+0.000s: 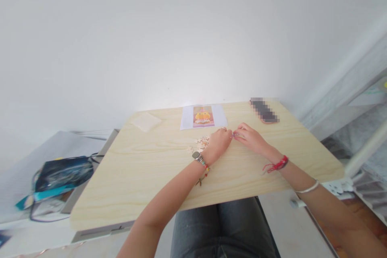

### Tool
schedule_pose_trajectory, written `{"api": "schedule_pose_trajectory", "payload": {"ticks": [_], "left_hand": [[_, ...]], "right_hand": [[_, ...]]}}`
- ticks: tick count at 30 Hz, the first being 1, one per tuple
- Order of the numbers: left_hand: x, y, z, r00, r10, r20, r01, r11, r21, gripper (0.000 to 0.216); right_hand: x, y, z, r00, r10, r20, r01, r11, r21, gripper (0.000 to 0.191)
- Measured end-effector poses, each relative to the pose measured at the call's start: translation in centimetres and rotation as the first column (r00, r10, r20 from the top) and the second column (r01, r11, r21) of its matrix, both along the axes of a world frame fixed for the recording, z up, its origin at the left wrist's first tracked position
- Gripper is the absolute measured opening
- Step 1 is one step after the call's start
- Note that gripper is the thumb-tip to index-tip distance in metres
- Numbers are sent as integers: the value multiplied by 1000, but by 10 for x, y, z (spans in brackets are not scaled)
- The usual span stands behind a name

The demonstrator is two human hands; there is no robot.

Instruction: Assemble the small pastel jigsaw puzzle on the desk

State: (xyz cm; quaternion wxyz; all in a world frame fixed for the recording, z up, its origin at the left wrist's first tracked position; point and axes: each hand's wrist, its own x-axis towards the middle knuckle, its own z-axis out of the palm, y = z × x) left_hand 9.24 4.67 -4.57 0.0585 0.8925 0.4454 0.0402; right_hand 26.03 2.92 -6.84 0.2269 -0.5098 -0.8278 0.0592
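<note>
Above the wooden table, my left hand [220, 142] and my right hand [251, 139] meet fingertip to fingertip. Both are closed in a pinch around a small jigsaw puzzle piece [234, 134], mostly covered by the fingers; whether it is one piece or joined ones I cannot tell. A loose heap of jigsaw puzzle pieces [202, 142] lies just left of my left hand, partly hidden behind it. Beyond the hands rests a white sheet [186, 118] with a printed picture of a pumpkin figure [203, 116] in a pointed hat.
The light wooden table [145, 177] stands against a white wall. A phone [263, 111], blurred out, lies at the back right. At the back left is a pale, flat square [146, 121]. A dark bag [64, 172] sits beyond the table's left edge.
</note>
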Motion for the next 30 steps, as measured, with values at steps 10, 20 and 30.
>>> {"api": "schedule_pose_trajectory", "payload": {"ticks": [10, 20, 30], "left_hand": [[1, 5, -2, 999, -25, 21, 25, 999, -25, 19], [-101, -40, 14, 977, 79, 198, -70, 996, -51, 20], [-111, -76, -4, 986, 81, 142, -58, 986, -159, 19]], "right_hand": [[6, 3, -8, 999, -37, 0, 37, 999, -27, 19], [-46, -45, 12, 976, 202, -85, -211, 971, -115, 17], [-101, -75, 4, 978, 115, 174, -101, 991, -89, 17]]}}
